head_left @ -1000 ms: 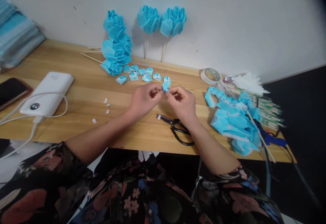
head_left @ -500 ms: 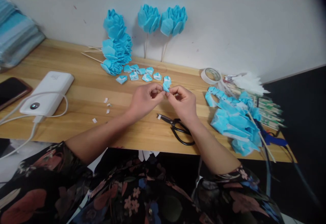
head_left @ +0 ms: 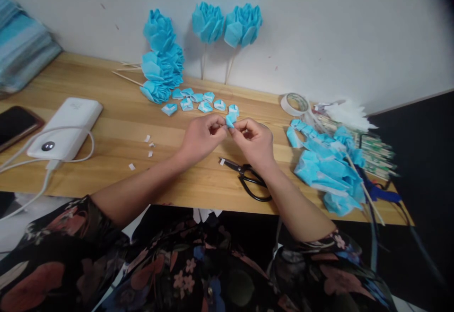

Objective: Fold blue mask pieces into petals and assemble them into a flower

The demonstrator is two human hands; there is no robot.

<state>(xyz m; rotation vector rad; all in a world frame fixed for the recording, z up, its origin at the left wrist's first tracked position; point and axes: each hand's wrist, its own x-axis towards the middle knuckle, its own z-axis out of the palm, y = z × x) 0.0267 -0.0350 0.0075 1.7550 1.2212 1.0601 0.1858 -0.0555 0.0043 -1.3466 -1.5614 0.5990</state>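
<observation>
1. Head view, the only one supplied. Clock bearings run from the held piece; twelve o'clock points toward the wall (head_left: 319, 42).
2. Left hand (head_left: 203, 134): thumb and fingertips closed together, pinching the near end of a folded blue petal (head_left: 230, 120).
3. Right hand (head_left: 256, 142): thumb and fingertips closed on the same petal from the opposite side. The exact fold between the fingertips is too small to read.
4. The held petal sits between both hands, over the wooden surface (head_left: 124, 113). Another blue fold (head_left: 233, 108) shows just beyond it at twelve; whether the two are joined cannot be told.
5. Ten o'clock: a loose group of folded petals (head_left: 205, 107) on the surface, some touching.
6. Between ten and eleven: finished blue flowers (head_left: 158, 68) piled, sticks to the left.
7. Near twelve: two blue flowers, left (head_left: 207, 22) and right (head_left: 243, 25), raised on sticks before the wall.
8. Half past five: black-handled scissors (head_left: 248, 177), partly hidden by the right arm.
9. Half past eight: small white scraps (head_left: 132, 166).
10. Nine o'clock: white power bank (head_left: 67, 123), cable attached.
11. Between two and three: tape roll (head_left: 289, 108).
12. Four o'clock: heaped blue material (head_left: 322, 172).
</observation>
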